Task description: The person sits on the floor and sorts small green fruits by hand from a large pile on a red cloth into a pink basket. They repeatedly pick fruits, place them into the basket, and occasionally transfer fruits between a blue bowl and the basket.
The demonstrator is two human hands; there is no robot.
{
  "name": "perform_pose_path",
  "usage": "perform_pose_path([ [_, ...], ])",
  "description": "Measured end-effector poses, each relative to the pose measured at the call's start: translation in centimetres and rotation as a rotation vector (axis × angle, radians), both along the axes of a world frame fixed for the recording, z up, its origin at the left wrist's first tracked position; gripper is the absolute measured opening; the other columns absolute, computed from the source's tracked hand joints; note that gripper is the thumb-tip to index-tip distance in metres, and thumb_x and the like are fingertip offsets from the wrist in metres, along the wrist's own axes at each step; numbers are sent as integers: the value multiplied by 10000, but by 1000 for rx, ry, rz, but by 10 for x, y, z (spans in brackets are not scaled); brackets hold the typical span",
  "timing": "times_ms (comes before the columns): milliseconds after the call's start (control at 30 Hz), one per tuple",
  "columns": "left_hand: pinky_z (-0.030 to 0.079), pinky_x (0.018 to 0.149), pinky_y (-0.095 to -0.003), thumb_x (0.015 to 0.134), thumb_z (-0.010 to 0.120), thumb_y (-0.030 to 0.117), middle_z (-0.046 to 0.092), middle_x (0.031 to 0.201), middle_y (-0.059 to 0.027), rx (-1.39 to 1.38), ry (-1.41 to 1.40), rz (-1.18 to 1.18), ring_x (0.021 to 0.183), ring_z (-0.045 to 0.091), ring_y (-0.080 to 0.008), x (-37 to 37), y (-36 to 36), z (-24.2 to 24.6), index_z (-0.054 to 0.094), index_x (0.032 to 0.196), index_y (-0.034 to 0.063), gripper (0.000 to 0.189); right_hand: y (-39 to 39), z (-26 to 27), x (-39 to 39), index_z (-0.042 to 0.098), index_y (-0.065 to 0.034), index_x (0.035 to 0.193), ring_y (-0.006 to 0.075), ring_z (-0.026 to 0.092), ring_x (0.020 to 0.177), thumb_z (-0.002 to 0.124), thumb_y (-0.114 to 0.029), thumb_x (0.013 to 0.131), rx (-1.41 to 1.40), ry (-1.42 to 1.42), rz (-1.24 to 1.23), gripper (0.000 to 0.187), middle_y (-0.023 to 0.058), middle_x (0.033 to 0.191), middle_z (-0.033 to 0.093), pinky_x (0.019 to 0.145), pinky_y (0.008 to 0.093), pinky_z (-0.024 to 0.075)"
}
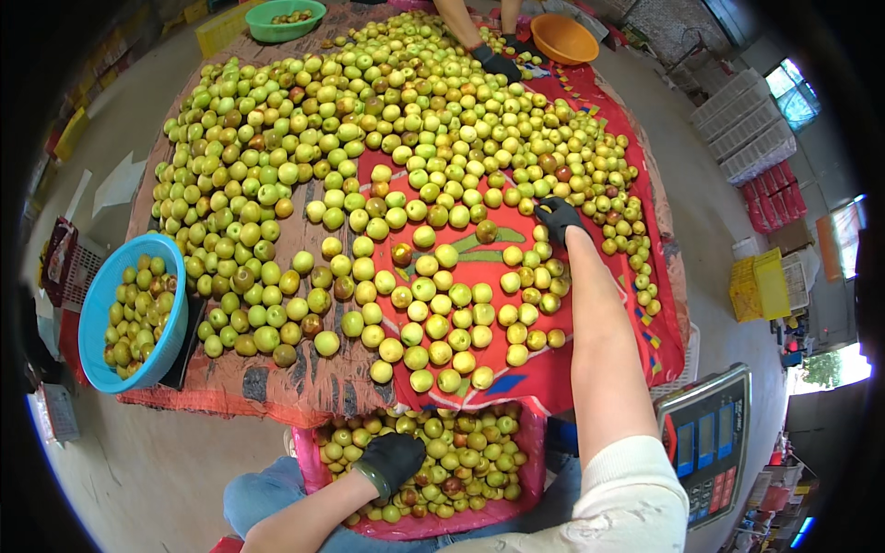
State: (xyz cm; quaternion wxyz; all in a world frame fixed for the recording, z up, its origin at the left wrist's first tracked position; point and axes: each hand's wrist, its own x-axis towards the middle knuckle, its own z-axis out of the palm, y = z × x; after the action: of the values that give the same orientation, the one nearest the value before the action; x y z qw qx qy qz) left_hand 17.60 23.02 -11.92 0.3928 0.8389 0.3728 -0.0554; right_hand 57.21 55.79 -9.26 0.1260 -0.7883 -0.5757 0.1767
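Observation:
Many green and reddish-brown jujube-like fruits (415, 97) lie spread over a table covered with red and brown patterned cloths (505, 380). My right hand (557, 216), in a black glove, reaches out over the cloth at the right and touches or hovers by fruits; its fingers are partly bent, and whether it grips one cannot be told. Below the table edge, a pink-lined crate (532, 477) full of similar fruits sits between my legs. My left hand (393, 457), also black-gloved, rests palm down on these fruits, its fingertips hidden against them.
A blue plastic basket (181, 304) of fruits stands at the left. At the far side are a green basin (285, 29), an orange basin (564, 39) and another person's gloved hands (499, 63). A digital scale (705, 442) stands at the right; yellow crates (760, 285) lie beyond.

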Motion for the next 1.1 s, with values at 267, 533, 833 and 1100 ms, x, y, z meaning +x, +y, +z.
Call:
perform_pose_path([
  [267, 447, 596, -449, 764, 521, 234, 586, 709, -141, -35, -27, 30, 686, 578, -337, -5, 1, -5, 574, 777, 100, 144, -48, -1, -16, 615, -52, 1006, 276, 571, 972, 741, -283, 653, 223, 116, -129, 440, 161, 1045, 595, 828, 364, 449],
  [533, 446, 663, -442, 784, 529, 174, 576, 777, -165, 186, -134, 192, 756, 562, -351, -37, 5, 7, 560, 879, 62, 150, -319, 26, -184, 515, -83, 1176, 228, 421, 1169, 702, -136, 716, 195, 674, 338, 499, 106, 1228, 456, 963, 341, 354],
  [833, 360, 935, -436, 634, 625, 185, 537, 1087, -149, 429, -293, 146, 1027, 492, -315, 24, -95, 9, 533, 1070, 22, 475, -411, 5, -199, 423, -170, 1286, 336, 419, 1130, 666, -182, 657, 247, 19, 661, 675, 151, 1247, 423, 973, 456, 312],
  [1100, 422, 760, -410, 724, 538, 148, 568, 885, -102, 618, -63, 392, 839, 539, -285, -27, -76, -61, 591, 853, 55, 168, -408, -40, -165, 507, -161, 1187, 298, 442, 1088, 611, -228, 725, 235, -71, 764, 478, 86, 1143, 504, 984, 454, 289],
])
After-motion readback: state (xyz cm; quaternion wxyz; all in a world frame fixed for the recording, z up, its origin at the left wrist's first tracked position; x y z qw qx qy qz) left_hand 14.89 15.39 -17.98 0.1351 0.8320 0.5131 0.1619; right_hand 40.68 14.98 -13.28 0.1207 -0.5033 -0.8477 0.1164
